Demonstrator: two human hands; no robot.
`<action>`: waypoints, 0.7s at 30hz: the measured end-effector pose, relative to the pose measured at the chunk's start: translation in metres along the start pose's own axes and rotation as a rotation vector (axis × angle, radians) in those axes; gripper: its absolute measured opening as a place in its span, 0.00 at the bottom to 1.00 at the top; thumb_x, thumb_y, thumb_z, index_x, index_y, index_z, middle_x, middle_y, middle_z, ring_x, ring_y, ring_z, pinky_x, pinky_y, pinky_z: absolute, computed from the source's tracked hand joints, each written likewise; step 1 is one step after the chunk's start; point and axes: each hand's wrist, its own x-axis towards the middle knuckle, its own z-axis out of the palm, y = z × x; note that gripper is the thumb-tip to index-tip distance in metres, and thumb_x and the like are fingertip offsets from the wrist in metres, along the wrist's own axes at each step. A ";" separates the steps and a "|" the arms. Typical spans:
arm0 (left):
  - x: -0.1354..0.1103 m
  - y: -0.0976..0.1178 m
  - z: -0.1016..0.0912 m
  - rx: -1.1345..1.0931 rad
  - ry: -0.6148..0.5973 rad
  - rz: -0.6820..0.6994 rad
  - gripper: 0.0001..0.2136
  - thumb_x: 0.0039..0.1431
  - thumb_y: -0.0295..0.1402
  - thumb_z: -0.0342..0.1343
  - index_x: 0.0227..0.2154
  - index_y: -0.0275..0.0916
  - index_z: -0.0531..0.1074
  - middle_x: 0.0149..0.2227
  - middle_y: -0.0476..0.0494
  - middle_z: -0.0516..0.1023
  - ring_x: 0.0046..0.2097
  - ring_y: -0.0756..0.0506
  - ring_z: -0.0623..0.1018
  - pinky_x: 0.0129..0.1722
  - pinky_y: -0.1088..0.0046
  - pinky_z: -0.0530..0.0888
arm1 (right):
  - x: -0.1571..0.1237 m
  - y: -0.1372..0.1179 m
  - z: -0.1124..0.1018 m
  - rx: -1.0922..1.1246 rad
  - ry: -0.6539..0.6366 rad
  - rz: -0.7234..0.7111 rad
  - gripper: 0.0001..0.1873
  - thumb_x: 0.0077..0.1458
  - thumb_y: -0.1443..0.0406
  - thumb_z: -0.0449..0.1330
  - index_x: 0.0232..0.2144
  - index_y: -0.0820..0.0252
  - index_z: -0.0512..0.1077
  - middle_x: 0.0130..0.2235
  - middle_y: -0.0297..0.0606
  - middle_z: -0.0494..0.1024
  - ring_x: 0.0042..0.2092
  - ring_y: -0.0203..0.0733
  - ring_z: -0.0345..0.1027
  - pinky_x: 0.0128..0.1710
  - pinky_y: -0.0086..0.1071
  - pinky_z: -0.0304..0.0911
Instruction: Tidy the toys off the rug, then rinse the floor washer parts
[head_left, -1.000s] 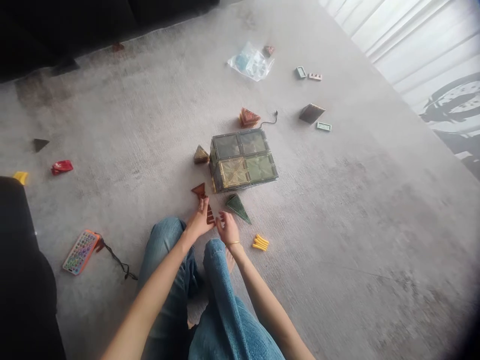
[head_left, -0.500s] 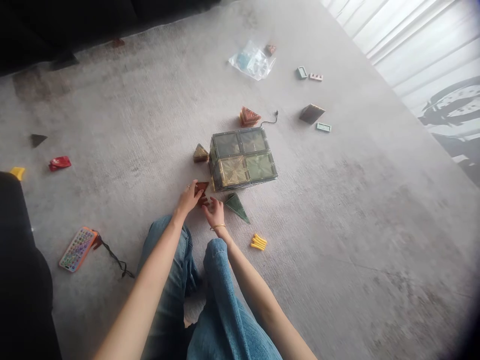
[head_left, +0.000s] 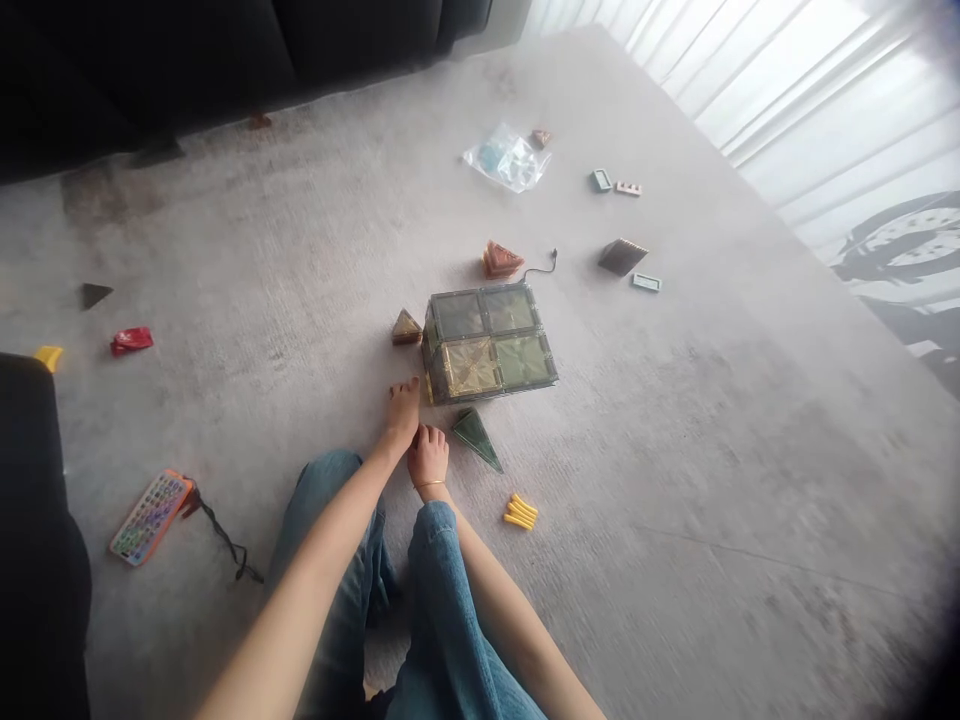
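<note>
My left hand (head_left: 403, 410) is closed just left of the near corner of a box of see-through square magnetic tiles (head_left: 491, 345). Close below it, my right hand (head_left: 429, 457) has its fingers curled in towards the left hand. Whatever lies inside either hand is hidden; no reddish triangular tile shows between them. A dark green triangular tile stack (head_left: 477, 438) lies right of my right hand. Beyond my left hand sits a small stack of brownish triangular tiles (head_left: 406, 328), beside the box.
A reddish triangular stack (head_left: 501, 260) and a short cable (head_left: 541, 270) lie behind the box. Yellow pieces (head_left: 520, 512) lie right of my knees. Leftward are a toy phone (head_left: 151, 517) and a red packet (head_left: 131, 341). A plastic bag (head_left: 507, 160) lies farther off.
My left hand has turned and closed, and the reddish triangular tiles at its fingers are now out of sight. My right hand's fingers have curled in. The view has tilted up slightly.
</note>
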 end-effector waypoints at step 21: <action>0.138 -0.022 -0.078 -0.072 -0.032 0.247 0.47 0.50 0.25 0.58 0.70 0.33 0.37 0.62 0.24 0.67 0.62 0.35 0.70 0.56 0.60 0.72 | -0.063 0.064 -0.039 0.532 0.345 -0.081 0.23 0.54 0.66 0.58 0.53 0.49 0.70 0.45 0.44 0.77 0.46 0.50 0.73 0.45 0.44 0.72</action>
